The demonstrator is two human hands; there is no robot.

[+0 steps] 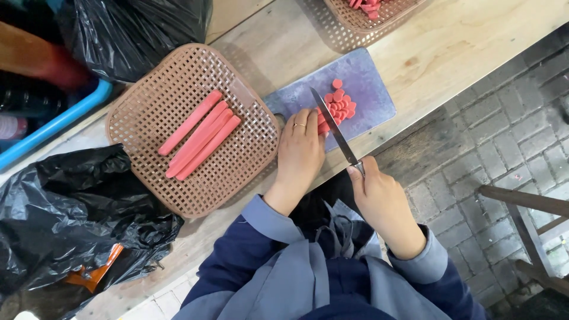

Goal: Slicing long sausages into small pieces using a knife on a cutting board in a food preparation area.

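1. The left hand (301, 148) lies palm down near the middle of the frame, fingers pressed together on the uncut end of a red sausage (322, 127), pinning it to the cutting board (373, 98); a ring shows on one finger
2. The right hand (379, 198), lower and to the right, is clenched round the handle of a knife (335, 129); the handle is hidden inside the fist
3. The knife blade runs up and left from the fist, its tip near the centre of the board, the edge lying just beside the left fingertips and against the sausage
4. Right of the blade, a small heap of round red slices (341, 104) lies on the greyish-purple board
5. The board sits on a pale wooden table (450, 41) that crosses the frame diagonally
6. Left of the board, touching its corner, a square brown woven tray (148, 104) holds four whole sausages (198, 135) lying side by side, slanted
7. At the top edge a second brown basket (355, 21) holds more red pieces
8. Black plastic bags (71, 213) fill the lower left and the upper left of the frame, with a blue crate rim (59, 121) between them
9. Grey brick paving (510, 136) fills the right side, and blue sleeves (261, 216) show at the bottom
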